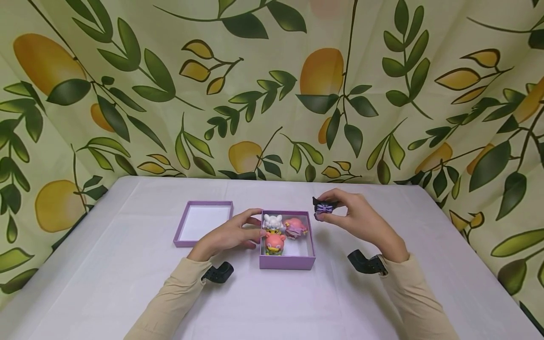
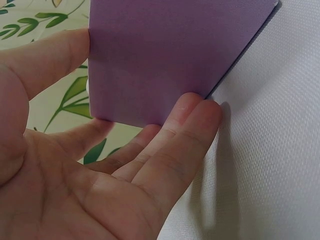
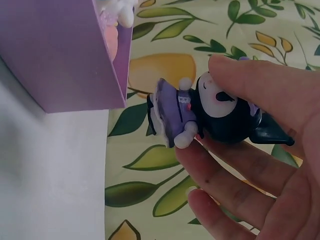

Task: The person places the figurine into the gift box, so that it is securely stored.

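Note:
My right hand pinches a small figurine between thumb and fingers, raised to the right of a purple box. The figurine has a black hood, a white face and a purple dress; in the head view its purple bow shows. My left hand is at the box's left side, with thumb at the rim and fingertips against the outer wall and far corner. Inside the box are a white-hooded figurine, a pink figurine with a yellow muzzle, and another pink figurine in a lilac skirt.
A shallow purple lid with a white inside lies left of the box, behind my left hand. White cloth covers the table. Along its back edge hangs a curtain printed with leaves and orange fruit. Black wrist mounts jut from both sleeves.

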The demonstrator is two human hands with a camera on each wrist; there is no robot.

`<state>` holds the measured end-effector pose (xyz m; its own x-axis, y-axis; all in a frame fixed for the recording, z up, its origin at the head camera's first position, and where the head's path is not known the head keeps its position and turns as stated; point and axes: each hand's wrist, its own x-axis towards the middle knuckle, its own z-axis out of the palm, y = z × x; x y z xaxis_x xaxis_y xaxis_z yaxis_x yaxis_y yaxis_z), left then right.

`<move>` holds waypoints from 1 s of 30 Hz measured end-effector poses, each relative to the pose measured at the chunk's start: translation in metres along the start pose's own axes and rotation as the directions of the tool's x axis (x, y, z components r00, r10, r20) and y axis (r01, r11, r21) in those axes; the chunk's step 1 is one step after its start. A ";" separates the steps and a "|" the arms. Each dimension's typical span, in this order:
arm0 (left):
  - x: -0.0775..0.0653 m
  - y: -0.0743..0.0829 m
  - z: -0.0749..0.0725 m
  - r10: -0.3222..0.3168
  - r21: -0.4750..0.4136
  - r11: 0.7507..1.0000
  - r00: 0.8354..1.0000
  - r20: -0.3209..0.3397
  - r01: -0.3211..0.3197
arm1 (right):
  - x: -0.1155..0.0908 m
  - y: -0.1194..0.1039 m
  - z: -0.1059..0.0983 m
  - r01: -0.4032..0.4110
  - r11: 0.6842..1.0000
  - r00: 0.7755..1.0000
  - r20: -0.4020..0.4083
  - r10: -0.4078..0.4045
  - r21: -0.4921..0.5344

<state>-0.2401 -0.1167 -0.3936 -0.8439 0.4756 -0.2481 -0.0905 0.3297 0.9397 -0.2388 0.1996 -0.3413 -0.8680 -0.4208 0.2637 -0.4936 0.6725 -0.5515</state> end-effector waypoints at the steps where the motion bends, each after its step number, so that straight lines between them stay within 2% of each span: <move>1: 0.000 0.000 0.000 -0.003 0.002 1.000 1.000 -0.003 0.003 | 0.000 -0.001 0.001 0.003 1.000 1.000 0.002 -0.003 0.003; 8: 0.000 -0.001 0.000 0.000 0.004 1.000 1.000 0.002 0.000 | 0.001 -0.007 0.005 0.045 0.999 0.999 0.015 -0.045 0.014; 16: 0.000 -0.001 0.000 0.000 0.001 1.000 1.000 0.002 0.000 | 0.002 -0.010 0.011 0.044 0.999 0.999 0.031 -0.045 0.023; 30: 0.000 -0.002 0.001 0.002 0.003 1.000 1.000 0.002 -0.002 | 0.002 -0.015 0.018 0.107 0.994 0.993 0.043 -0.108 0.030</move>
<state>-0.2401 -0.1165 -0.3954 -0.8433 0.4776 -0.2464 -0.0869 0.3313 0.9395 -0.2317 0.1776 -0.3465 -0.8064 -0.5167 0.2877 -0.5817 0.6052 -0.5435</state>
